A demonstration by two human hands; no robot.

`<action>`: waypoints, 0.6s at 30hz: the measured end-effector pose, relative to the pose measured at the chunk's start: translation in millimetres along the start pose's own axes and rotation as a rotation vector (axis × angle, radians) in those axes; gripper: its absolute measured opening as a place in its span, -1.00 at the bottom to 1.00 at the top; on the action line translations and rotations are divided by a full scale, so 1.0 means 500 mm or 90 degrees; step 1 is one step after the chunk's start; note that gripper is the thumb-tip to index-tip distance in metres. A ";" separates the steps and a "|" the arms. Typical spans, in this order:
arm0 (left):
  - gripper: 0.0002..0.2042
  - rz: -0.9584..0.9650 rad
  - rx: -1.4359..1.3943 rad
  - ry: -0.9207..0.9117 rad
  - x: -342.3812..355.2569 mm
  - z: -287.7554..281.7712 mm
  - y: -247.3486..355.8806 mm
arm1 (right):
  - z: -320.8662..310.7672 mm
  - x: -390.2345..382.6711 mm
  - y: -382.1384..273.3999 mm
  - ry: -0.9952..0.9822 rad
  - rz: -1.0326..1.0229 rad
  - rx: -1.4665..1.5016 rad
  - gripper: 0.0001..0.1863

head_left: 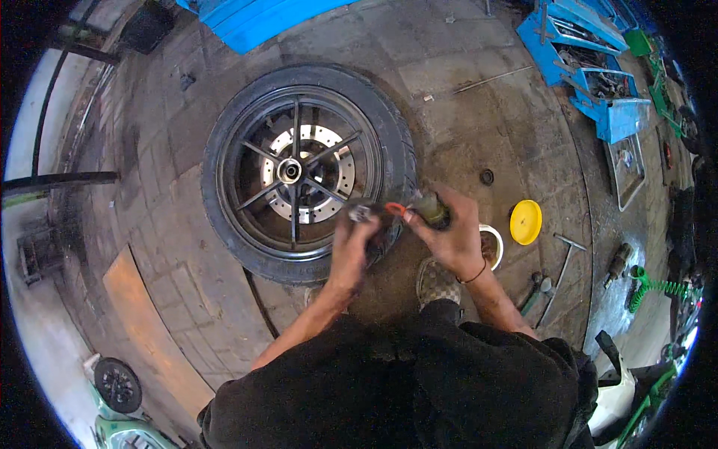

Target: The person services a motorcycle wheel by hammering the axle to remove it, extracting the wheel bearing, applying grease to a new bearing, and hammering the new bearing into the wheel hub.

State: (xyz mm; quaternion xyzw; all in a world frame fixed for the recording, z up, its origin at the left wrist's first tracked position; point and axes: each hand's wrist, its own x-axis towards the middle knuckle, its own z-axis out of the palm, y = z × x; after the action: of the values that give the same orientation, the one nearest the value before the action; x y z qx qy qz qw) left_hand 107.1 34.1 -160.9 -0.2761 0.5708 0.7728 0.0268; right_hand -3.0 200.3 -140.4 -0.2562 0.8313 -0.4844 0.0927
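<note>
Orange-red loop (395, 209) is showing between my two hands, in front of the lower right edge of a wheel (289, 171); I can't make out whether it is a separate piece. Far left, a light green vehicle body (123, 432) with a small black wheel (117, 385) is getting cut off by the dark fisheye rim. Next, an orange-brown board (153, 318) is lying on the floor. The big wheel is lying flat, its drilled brake disc (307, 137) showing in parts behind the spokes. My left hand (350, 247) is blurring over the tyre; fingers are bending near a dark part with a shiny bit (360, 213), but I cannot tell whether they are pinching it. Right of the loop, my right hand (458, 236) is gripping an olive-green piece (430, 207) between thumb and fingers, thumb tip sitting at the loop, contact unclear. The same hand is hiding the left side of a white tub (499, 238). A black ring (482, 177) is lying beyond it, a yellow lid (526, 222) just beside it on the right. Farther right, a T-handled tool (561, 278) is lying down, a blue toolbox (628, 120) is standing open, contents too small to sort, and a green coiled hose (668, 285) is running toward the rim.
</note>
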 end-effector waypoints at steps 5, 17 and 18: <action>-0.78 -0.005 -0.239 0.244 0.011 -0.026 0.039 | 0.007 0.004 0.051 -0.144 -0.426 -0.316 -0.51; -0.51 0.022 -0.088 -0.004 -0.029 0.047 0.054 | -0.060 -0.124 0.012 -0.103 0.189 0.090 -0.20; -0.38 0.019 -0.015 -0.062 -0.030 0.061 0.046 | -0.066 -0.118 -0.019 -0.115 0.119 0.129 -0.16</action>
State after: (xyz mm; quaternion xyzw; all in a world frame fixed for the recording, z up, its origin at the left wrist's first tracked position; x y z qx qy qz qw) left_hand 99.3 57.5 -128.0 -0.2298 0.5640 0.7922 0.0395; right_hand 36.9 252.0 -121.0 -0.2096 0.7866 -0.5304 0.2368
